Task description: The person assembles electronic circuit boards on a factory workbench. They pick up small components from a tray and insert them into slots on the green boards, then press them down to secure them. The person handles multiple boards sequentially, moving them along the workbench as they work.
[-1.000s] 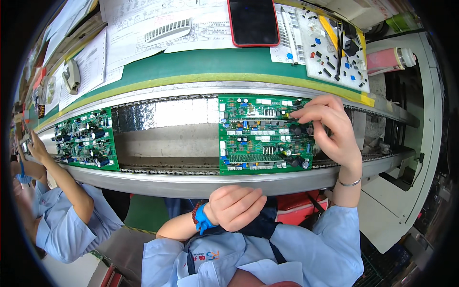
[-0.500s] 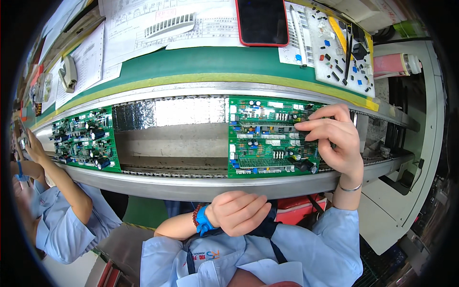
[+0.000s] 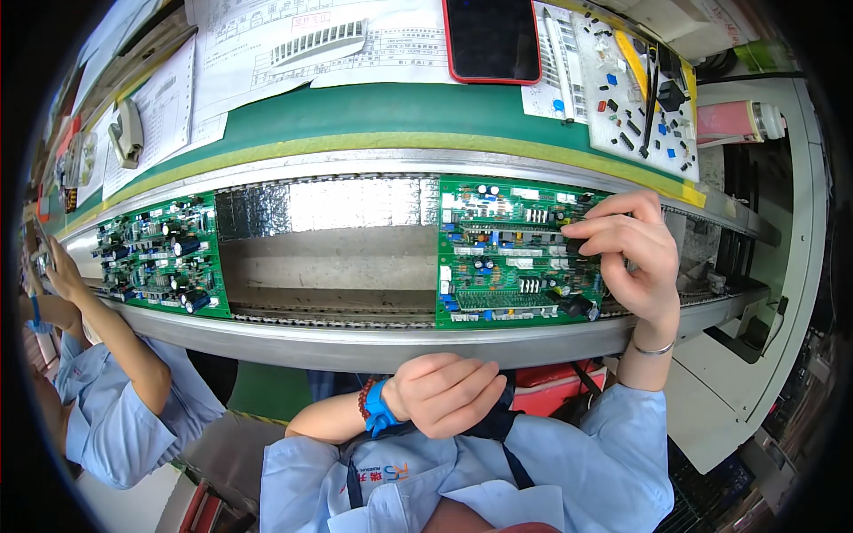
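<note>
A green circuit board (image 3: 520, 275) full of small parts lies across the two conveyor rails in front of me. Over its right side, my right hand (image 3: 633, 247) has its fingertips closed round a black component (image 3: 577, 249) on the upper half, which they partly cover. My left hand (image 3: 447, 393) is held in front of the near rail, off the board. Its fingers are curled together, and whatever they may hold is hidden.
Another populated board (image 3: 164, 253) sits on the conveyor at left, beside a co-worker's arm (image 3: 120, 342). Beyond the far rail (image 3: 355, 167) lie papers (image 3: 240, 62), a red-edged phone (image 3: 491, 40), a pen (image 3: 560, 62) and a white foam sheet (image 3: 604, 124) bearing loose components and tweezers (image 3: 651, 98).
Both boards have shifted a little to the right along the rails. My right hand has moved right with the nearer board, fingertips still at the black component; my left hand has barely moved.
</note>
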`<action>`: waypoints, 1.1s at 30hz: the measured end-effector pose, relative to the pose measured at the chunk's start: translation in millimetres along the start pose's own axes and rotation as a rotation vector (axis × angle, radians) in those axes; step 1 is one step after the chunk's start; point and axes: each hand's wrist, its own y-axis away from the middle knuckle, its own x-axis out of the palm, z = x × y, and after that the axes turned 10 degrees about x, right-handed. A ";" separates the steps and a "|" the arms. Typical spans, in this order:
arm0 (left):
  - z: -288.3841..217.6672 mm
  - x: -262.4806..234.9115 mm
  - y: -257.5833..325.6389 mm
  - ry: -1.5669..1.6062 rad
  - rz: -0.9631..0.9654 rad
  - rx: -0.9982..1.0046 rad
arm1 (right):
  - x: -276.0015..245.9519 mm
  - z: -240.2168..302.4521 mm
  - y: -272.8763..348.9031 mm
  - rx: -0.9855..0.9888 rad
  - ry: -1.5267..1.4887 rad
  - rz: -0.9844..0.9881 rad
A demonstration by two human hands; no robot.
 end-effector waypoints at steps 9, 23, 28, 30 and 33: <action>0.4 1.1 0.2 -0.003 0.008 0.008 | -4.5 -4.1 3.5 -0.003 -0.037 -0.108; -0.3 1.8 -0.9 -0.013 0.008 0.005 | -8.6 -9.7 3.6 -0.051 -0.062 -0.216; -1.3 1.6 -1.7 -0.005 0.029 0.000 | -9.0 -12.3 4.8 -0.039 -0.066 -0.226; -1.3 2.1 -2.0 -0.005 0.032 0.000 | -9.3 -13.0 5.0 -0.031 -0.065 -0.227; -0.9 2.6 -2.5 -0.008 0.032 0.002 | -10.2 -13.8 5.2 -0.017 -0.081 -0.232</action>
